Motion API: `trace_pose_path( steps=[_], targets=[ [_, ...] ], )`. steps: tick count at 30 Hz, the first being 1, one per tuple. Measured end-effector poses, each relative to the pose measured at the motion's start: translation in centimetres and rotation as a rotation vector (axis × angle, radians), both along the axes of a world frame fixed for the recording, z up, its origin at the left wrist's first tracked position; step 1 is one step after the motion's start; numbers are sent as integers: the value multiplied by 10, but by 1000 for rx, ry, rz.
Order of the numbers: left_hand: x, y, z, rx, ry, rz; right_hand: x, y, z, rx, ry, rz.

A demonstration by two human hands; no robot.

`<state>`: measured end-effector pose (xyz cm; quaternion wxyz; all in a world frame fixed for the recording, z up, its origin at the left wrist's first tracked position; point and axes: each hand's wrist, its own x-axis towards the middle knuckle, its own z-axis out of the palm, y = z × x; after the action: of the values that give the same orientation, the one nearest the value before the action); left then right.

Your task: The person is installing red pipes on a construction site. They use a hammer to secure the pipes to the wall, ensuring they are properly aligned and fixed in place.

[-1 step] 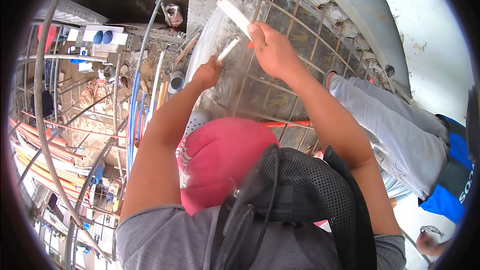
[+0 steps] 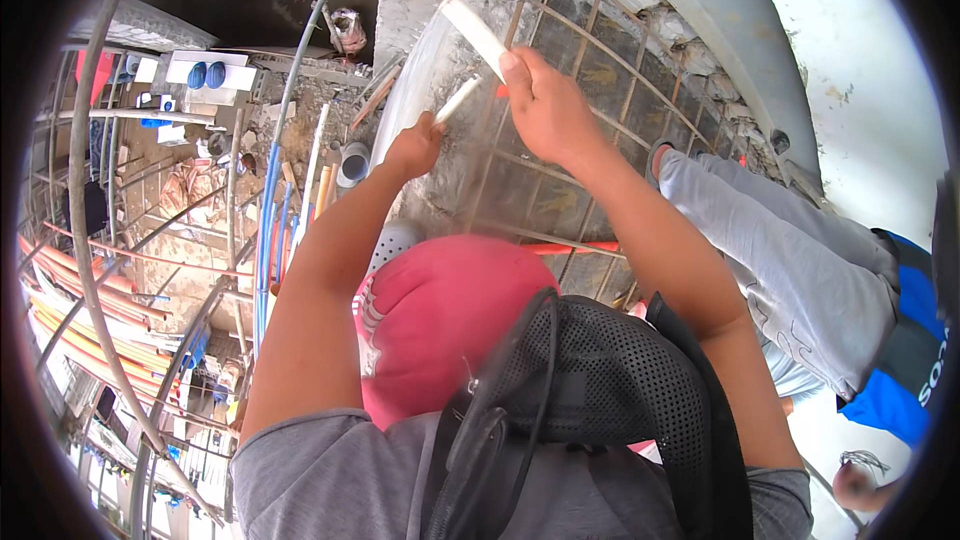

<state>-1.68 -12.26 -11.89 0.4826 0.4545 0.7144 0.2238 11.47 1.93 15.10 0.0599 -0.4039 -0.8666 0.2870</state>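
Observation:
My right hand [image 2: 548, 100] is closed around the white handle of a hammer [image 2: 474, 34]. The handle slants up and left, and its rusty-looking head is over the pale concrete edge. Lower and to the left, my left hand [image 2: 415, 147] is closed around a short white rod [image 2: 458, 100], whose free end points up and right. Rod and hammer handle are apart. My fingers hide the rod's lower part, so I cannot tell whether it is a pipe or a tool. Below both hands lies a grid of steel rebar [image 2: 540, 165] over dark panels.
Broken concrete [image 2: 690, 50] borders the rebar, with a thick grey curved edge beyond. A person in grey trousers [image 2: 770, 240] is close on my right. Blue pipes [image 2: 268, 230], a grey pipe end [image 2: 353, 162] and scaffold poles [image 2: 82, 190] stand left. A dark opening [image 2: 270, 0] gapes at upper left.
The hammer has shifted slightly to the right along with my right hand, and its head looks a little blurred. My left hand and the white rod stay in place.

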Motion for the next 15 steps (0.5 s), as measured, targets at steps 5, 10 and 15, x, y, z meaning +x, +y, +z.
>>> trace_pose_path(
  steps=[5,10,15],
  targets=[
    [-1,3,3,-25,50,-28,-2,-7,9,-583,-538,-298],
    [-7,12,4,-12,40,-39,-26,0,17,-263,-308,-38],
    [-9,10,-1,14,-2,-17,-9,-13,10,-130,-277,-86]
  ],
)
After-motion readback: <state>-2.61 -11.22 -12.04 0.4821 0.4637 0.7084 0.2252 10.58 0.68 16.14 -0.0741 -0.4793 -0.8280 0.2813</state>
